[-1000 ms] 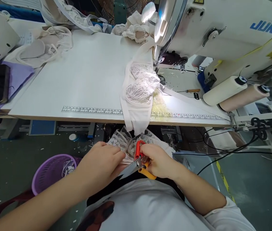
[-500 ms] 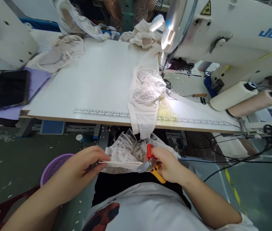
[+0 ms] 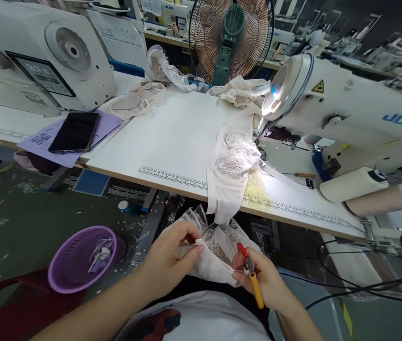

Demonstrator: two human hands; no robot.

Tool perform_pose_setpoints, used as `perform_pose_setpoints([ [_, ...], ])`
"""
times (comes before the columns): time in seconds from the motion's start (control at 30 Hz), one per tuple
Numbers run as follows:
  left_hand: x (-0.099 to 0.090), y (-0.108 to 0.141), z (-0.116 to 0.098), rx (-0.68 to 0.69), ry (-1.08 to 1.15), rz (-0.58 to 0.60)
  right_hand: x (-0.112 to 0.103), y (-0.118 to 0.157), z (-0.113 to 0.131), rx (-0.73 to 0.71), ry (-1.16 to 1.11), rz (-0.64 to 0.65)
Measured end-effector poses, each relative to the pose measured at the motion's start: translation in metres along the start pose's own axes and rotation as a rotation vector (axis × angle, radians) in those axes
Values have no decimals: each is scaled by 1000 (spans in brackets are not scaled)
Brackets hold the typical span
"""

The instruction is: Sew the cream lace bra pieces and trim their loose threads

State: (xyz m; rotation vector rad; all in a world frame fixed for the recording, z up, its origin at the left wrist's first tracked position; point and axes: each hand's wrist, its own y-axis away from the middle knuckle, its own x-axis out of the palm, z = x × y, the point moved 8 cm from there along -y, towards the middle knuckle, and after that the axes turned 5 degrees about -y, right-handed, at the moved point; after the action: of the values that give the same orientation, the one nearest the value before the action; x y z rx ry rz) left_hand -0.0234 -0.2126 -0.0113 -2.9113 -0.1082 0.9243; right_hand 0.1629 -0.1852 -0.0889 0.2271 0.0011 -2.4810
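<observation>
Over my lap, below the table edge, I hold a white lace bra [image 3: 215, 263]. My left hand [image 3: 168, 255] pinches its upper edge between thumb and fingers. My right hand [image 3: 266, 279] holds a pair of scissors [image 3: 255, 284] with one red and one orange handle, their blades mostly hidden. Its thumb and fingertips also grip the right end of the same bra edge. Just above, another white lace bra [image 3: 231, 166] lies by the needle of the sewing machine [image 3: 350, 102] and hangs over the table edge.
The white table [image 3: 172, 137] carries a printed ruler strip, a phone [image 3: 75, 132] on purple paper, and more bras [image 3: 137, 100] at the back. Thread cones [image 3: 355, 184] stand right. A fan [image 3: 234, 40] is behind. A purple basket [image 3: 64, 265] with scraps sits on the floor, left.
My view has tilted up and left. My left hand has moved closer to the right one along the bra edge. The right hand has turned the scissors and now pinches the fabric.
</observation>
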Motion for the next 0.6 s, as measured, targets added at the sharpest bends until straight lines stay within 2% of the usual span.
perform_pose_setpoints([
  [0.17, 18, 1, -11, 108, -18, -65, -4, 10, -10, 24, 32, 28],
  [0.27, 27, 2, -19, 197, -100, -75, -9, 10, -5, 45, 51, 28],
  [0.37, 36, 1, -32, 308, -209, -82, -15, 2, 16, -18, -2, -27],
  [0.5, 49, 0, -46, 408, -258, -85, -22, -9, 57, -258, -109, -109],
  [0.6, 55, 0, -49, 422, -258, -85, -20, -16, 69, -263, -64, -115],
])
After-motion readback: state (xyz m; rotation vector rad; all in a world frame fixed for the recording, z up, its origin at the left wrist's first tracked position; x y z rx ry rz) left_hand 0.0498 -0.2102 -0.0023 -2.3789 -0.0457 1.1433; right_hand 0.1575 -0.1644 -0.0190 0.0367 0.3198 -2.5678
